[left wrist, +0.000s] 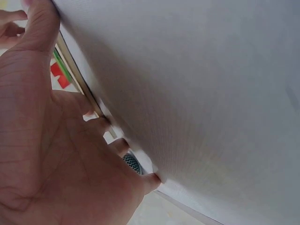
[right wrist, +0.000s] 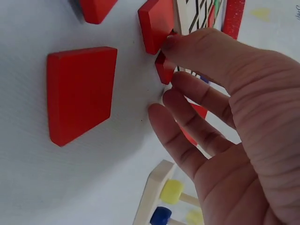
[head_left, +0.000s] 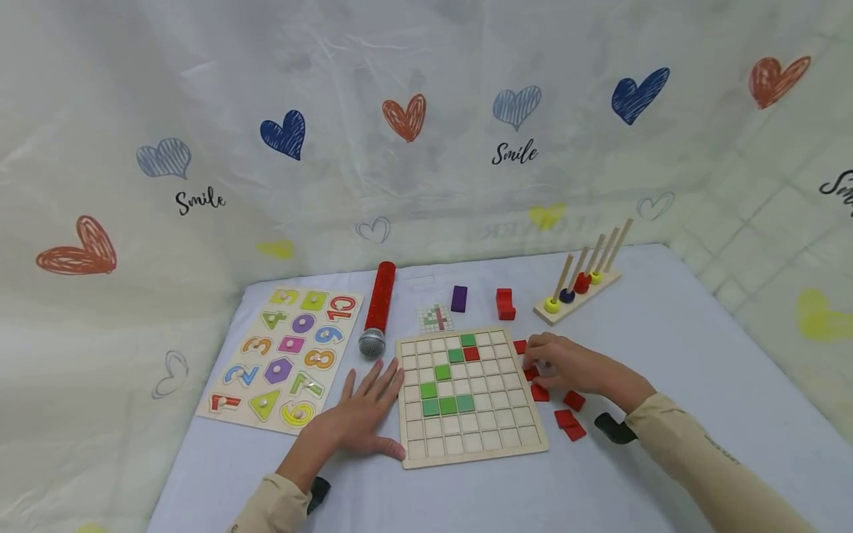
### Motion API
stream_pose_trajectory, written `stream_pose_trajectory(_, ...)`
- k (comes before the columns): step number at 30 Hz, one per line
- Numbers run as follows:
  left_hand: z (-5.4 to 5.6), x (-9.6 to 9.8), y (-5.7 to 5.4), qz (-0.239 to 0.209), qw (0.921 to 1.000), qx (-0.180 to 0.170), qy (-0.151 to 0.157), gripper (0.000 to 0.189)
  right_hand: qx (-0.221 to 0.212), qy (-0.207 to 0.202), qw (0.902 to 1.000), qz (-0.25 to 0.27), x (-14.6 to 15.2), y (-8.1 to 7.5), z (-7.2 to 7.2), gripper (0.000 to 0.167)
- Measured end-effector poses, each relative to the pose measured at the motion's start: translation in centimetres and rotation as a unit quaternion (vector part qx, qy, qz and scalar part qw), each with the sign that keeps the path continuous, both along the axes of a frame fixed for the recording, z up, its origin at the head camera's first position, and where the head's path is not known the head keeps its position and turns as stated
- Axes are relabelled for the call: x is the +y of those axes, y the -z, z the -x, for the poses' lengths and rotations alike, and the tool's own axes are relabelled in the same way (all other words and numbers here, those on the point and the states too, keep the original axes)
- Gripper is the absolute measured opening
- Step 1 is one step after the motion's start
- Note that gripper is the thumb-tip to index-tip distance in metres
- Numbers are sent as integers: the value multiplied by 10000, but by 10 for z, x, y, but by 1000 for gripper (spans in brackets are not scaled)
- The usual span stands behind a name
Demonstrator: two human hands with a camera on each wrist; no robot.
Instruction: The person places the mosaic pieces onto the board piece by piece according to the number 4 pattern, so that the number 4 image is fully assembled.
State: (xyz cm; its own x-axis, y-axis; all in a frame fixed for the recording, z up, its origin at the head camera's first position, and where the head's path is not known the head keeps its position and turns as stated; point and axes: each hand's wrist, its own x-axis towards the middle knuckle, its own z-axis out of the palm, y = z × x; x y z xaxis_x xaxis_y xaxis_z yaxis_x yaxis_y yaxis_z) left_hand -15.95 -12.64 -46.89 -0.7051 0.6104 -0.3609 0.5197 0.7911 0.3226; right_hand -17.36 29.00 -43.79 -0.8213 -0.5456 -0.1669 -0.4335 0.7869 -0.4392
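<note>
A wooden grid board (head_left: pixel 476 443) lies on the table with green tiles (head_left: pixel 448 404) and one red tile (head_left: pixel 472 354) in its cells. My left hand (head_left: pixel 363 418) rests flat at the board's left edge, fingers spread and thumb near its lower corner. Beside the right edge, my right hand (head_left: pixel 566 363) reaches down with bent fingers. Its thumb and index finger close around a small red square tile (right wrist: pixel 165 68), partly hidden behind the thumb. Another red tile (right wrist: pixel 157 23) lies right at the thumb tip. More loose red tiles (head_left: pixel 574 400) lie nearer me, one larger in the right wrist view.
A number puzzle board (head_left: pixel 253 423) lies at the left. Behind the grid board are a red microphone (head_left: pixel 380 303), a small pattern card (head_left: pixel 436 318), a purple block (head_left: pixel 459 299) and a red curved block (head_left: pixel 506 303). A peg stand with coloured beads (head_left: pixel 576 297) stands back right.
</note>
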Motion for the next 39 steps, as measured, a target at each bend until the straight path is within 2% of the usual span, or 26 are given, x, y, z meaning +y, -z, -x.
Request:
stream_pose_trajectory(6, 0, -1, 2, 1, 10000, 0, 3, 129, 187, -237, 9995, 119, 2, 2, 2, 17)
stream_pose_trajectory(11, 1, -2, 4, -8, 10000, -32, 11, 130, 217, -262, 9993, 171, 5, 2, 4, 19)
stream_pose_trajectory(17, 1, -2, 2, -33, 10000, -31, 2, 129, 465, -398, 9976, 327, 5, 1, 5, 18)
stream_pose_trajectory(27, 1, -2, 3, -27, 10000, 19, 18, 130, 861, -722, 9922, 546, -15, -4, 9, 13)
stream_pose_trajectory(39, 1, -1, 2, -4, 10000, 23, 10, 130, 766, -855, 9925, 417, -48, -1, 17, 12)
